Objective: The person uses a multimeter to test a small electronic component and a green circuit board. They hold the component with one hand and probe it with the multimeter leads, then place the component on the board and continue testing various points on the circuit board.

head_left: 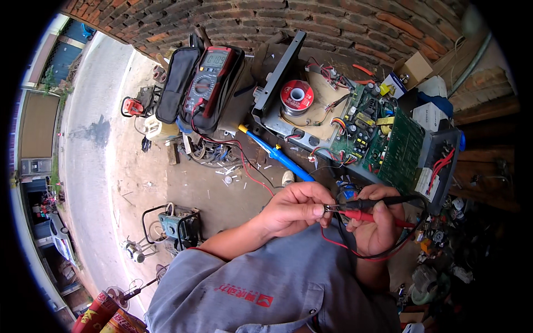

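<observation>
My left hand (300,207) pinches a tiny dark component (328,208) between thumb and fingertips; its exact kind is too small to make out. My right hand (376,222) is closed around two multimeter probes, a black probe (377,203) above a red probe (369,216). Both probe tips point left and meet the small component at my left fingertips. From the probes, red and black leads loop below my right hand. A red and grey multimeter (206,80) with its display lit lies in an open black case (176,83), with leads plugged into its lower end.
Beyond my hands stands an opened metal chassis with a green circuit board (383,139) and a solder spool (297,95). A blue soldering iron (277,154) lies left of it. A brick wall (277,22) rises behind. Lower left is a small machine (177,225); parts clutter the right.
</observation>
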`<state>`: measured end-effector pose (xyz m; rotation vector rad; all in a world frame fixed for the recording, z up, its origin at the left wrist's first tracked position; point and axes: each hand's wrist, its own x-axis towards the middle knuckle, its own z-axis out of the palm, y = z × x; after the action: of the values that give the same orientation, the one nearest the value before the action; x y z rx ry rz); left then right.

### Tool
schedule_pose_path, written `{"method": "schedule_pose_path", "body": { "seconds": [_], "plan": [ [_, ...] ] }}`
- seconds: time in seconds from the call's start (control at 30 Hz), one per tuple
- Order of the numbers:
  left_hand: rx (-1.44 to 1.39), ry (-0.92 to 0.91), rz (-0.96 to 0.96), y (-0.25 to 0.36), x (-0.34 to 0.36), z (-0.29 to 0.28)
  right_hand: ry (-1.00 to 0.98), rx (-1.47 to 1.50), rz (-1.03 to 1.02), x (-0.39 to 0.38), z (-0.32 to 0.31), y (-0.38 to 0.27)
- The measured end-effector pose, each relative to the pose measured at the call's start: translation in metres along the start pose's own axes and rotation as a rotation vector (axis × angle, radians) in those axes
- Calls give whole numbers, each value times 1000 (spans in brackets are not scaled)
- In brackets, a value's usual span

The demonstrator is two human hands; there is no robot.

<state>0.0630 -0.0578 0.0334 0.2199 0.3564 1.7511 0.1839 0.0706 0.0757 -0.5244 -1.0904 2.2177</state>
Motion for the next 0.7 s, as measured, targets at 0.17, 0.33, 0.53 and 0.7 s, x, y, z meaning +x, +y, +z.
{"method": "schedule_pose_path", "body": {
  "seconds": [0.17,0.33,0.53,0.7],
  "plan": [
    [-1,-6,0,-1,2,-1,-2,-4,-6,1,-1,0],
    [4,12,1,-1,1,1,0,-8,5,2,1,-2],
    [-25,-27,16,-3,3,-3,0,-9,-3,2,-4,1],
    [40,75,5,-3,2,-1,-12,24,4,3,-11,3]
  ]
}}
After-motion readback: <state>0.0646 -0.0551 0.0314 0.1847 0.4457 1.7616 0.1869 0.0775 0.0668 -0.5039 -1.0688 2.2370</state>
